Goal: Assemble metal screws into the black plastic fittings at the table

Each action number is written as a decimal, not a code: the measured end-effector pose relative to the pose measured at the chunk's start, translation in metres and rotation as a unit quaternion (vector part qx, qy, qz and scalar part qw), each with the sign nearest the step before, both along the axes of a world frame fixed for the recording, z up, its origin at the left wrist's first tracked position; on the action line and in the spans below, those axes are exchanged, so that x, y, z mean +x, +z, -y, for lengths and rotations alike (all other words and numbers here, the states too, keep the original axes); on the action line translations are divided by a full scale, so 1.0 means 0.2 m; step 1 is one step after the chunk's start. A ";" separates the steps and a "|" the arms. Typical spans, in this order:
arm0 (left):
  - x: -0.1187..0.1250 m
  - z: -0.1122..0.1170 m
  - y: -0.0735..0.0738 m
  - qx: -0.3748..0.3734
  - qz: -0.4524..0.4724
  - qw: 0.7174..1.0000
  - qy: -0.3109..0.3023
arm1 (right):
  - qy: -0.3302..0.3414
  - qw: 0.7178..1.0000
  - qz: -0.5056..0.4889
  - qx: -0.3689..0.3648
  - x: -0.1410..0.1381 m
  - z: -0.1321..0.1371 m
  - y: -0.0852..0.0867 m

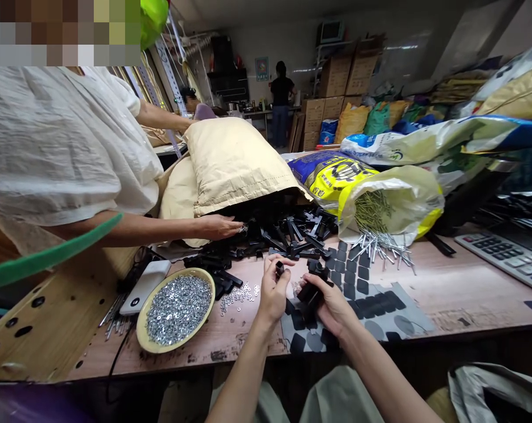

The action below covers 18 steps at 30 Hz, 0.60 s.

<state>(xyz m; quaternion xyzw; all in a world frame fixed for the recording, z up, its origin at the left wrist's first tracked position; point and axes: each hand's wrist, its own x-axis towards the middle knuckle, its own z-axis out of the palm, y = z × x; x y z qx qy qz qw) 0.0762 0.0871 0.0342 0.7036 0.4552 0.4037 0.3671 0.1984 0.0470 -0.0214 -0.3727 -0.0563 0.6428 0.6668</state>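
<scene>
My left hand (273, 289) pinches a small black plastic piece (279, 269) between thumb and fingers above the wooden table (460, 294). My right hand (330, 302) grips a bundle of black plastic brackets (313, 286) just to its right. Both hands hover over a grey sheet with black adhesive pads (371, 299). A heap of black plastic parts (288, 232) spills from a tan sack (237, 161) behind them. A yellow bowl of small silver washers (177, 309) sits to the left, with loose washers (239, 294) scattered beside it.
A person in a white top stands at left, a hand (219, 226) reaching into the black parts. A yellow bag of long screws (387, 205) lies open at right, a calculator (508, 252) at far right. A white phone (145, 286) lies by the bowl. Another person stands far back.
</scene>
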 end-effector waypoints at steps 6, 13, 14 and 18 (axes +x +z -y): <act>-0.02 0.08 0.06 0.002 -0.140 0.978 -0.156 | 0.098 0.995 -0.005 0.029 -0.01 0.03 0.02; -0.12 0.08 -0.01 -0.074 -0.082 0.959 -0.262 | 0.143 0.986 0.032 0.073 -0.01 0.02 0.07; -0.14 0.07 -0.03 -0.086 -0.025 0.963 -0.252 | 0.123 0.988 0.056 0.081 -0.01 0.02 0.08; -0.16 0.03 -0.11 -0.148 0.130 0.963 -0.186 | -0.014 0.945 0.291 0.149 0.00 0.01 0.11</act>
